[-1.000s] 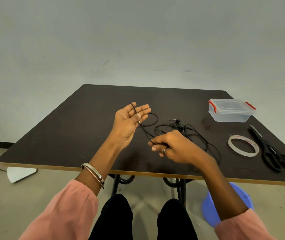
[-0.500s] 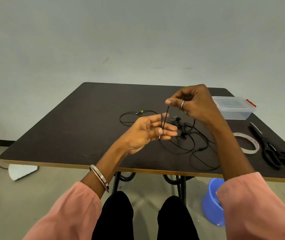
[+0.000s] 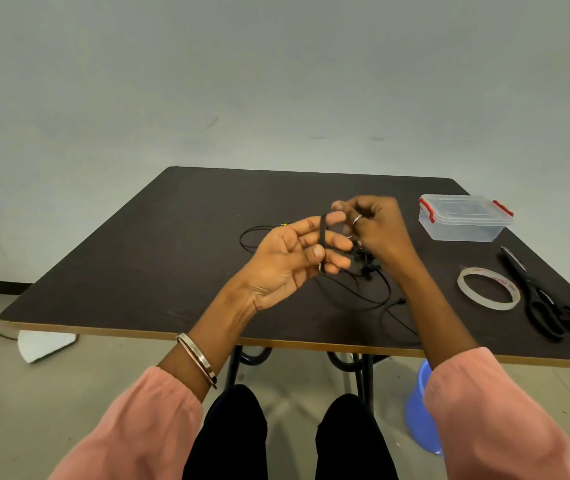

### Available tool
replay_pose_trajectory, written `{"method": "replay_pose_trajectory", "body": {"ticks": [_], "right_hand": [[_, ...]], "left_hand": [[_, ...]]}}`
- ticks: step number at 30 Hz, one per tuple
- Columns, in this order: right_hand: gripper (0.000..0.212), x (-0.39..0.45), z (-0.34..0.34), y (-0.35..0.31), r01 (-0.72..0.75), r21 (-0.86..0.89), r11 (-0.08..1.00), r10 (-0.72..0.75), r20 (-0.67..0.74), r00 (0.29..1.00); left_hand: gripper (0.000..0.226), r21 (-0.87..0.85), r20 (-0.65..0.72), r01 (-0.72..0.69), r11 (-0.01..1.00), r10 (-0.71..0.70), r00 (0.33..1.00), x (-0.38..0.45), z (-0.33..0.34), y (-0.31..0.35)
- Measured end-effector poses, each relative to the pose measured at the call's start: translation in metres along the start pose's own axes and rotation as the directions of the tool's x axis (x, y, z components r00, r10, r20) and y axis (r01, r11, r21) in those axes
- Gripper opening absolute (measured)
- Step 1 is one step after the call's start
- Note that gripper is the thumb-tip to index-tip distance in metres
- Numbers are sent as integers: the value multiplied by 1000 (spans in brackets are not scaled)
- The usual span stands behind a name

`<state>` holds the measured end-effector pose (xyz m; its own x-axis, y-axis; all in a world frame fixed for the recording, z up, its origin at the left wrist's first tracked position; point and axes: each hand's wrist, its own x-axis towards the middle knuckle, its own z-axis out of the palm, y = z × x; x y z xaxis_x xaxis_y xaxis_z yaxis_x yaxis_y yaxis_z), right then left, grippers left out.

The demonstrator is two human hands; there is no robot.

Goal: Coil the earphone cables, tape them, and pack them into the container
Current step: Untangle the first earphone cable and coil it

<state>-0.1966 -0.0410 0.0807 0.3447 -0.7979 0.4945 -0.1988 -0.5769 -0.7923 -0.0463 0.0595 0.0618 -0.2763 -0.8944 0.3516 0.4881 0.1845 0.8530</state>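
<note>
Cable (image 3: 323,237) loops round left hand (image 3: 290,261) straight fingers; right hand (image 3: 377,226) grip pinches it

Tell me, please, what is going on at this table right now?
A person is winding a black earphone cable around the fingers of the left hand, while the right hand pinches the cable and guides it round. The rest of the cable lies loose on the dark table. The clear container with red clips is closed, and the tape roll and black scissors lie untouched to the right. Taping and packing are not yet done.
</note>
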Motion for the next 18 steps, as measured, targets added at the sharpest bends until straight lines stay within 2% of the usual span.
{"method": "replay_pose_trajectory", "body": {"ticks": [4, 7, 9, 11, 14, 18], "right_hand": [[24, -23, 13, 12, 44, -102, 994, -23, 200, 980], [17, -39, 21, 4, 177, -243, 954, -59, 426, 903], [18, -42, 23, -2, 242, -323, 915, -38, 529, 848], [20, -39, 22, -6, 293, -408, 865, -25, 547, 837], [21, -34, 12, -16, 316, -517, 795, -41, 474, 880], [12, -28, -2, -28, 244, -407, 880, -97, 349, 932]], "left_hand": [[44, -88, -154, -98, 991, 84, 985, 10, -6, 7], [36, -42, -327, -145, 988, 124, 937, 21, -14, 8], [30, 47, -390, -141, 989, 148, 909, 26, -19, 8], [27, 175, -433, -74, 982, 144, 890, 28, -21, 7], [33, 270, -468, 18, 963, 115, 876, 26, -25, 5], [42, 282, -450, 64, 957, 73, 890, 22, -30, 3]]}}
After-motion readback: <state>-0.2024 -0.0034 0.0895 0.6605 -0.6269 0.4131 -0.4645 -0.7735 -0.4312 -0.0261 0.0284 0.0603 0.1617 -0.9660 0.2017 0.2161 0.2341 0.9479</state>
